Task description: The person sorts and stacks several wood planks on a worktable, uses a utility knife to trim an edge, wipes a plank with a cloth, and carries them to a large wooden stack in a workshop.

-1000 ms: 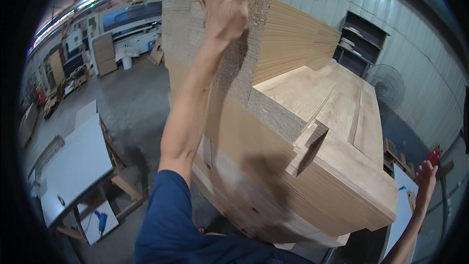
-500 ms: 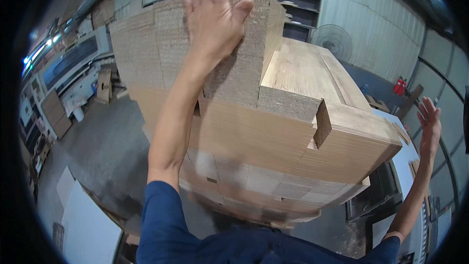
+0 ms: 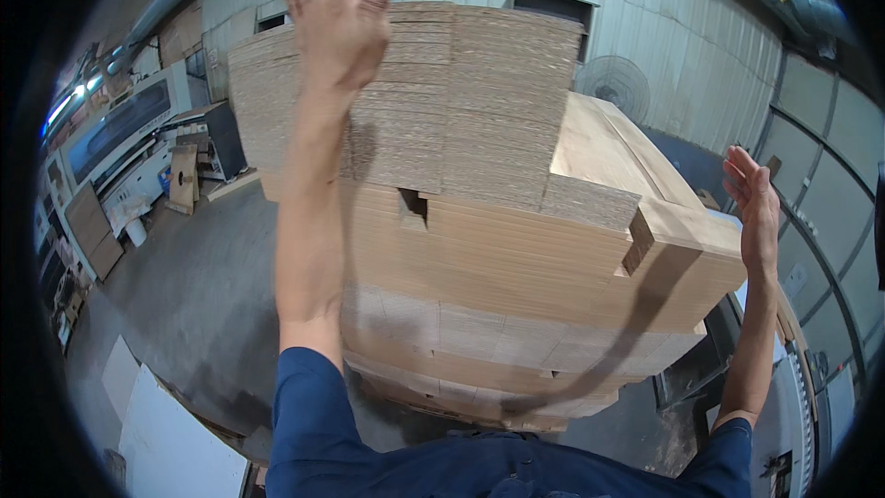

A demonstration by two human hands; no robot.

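Observation:
My left hand (image 3: 336, 23) is raised in front of the left part of a tall stack of boards (image 3: 507, 101), fingers stretched out and thumb apart. Whether its palm touches the boards cannot be told. My right hand (image 3: 758, 212) is held up beyond the right end of the stack, open, with a gap between it and the wood. Neither hand holds anything. The rough, layered board ends face me. Under them lies a wide layer of smooth-sided wooden boards (image 3: 516, 254) with two notch-like gaps. Pale wood-grain boards (image 3: 613, 143) lie lower on the right.
A round fan (image 3: 616, 83) stands behind the stack near a corrugated wall. At the far left is a large machine (image 3: 124, 134) with a dark window. A white sheet (image 3: 180, 433) lies low on the left, and grey floor (image 3: 207, 258) runs alongside the stack.
My left hand has moved left and slightly up. My right hand has come inward, closer to the stack, and a shadow now crosses its front. The upper boards appear farther right in view.

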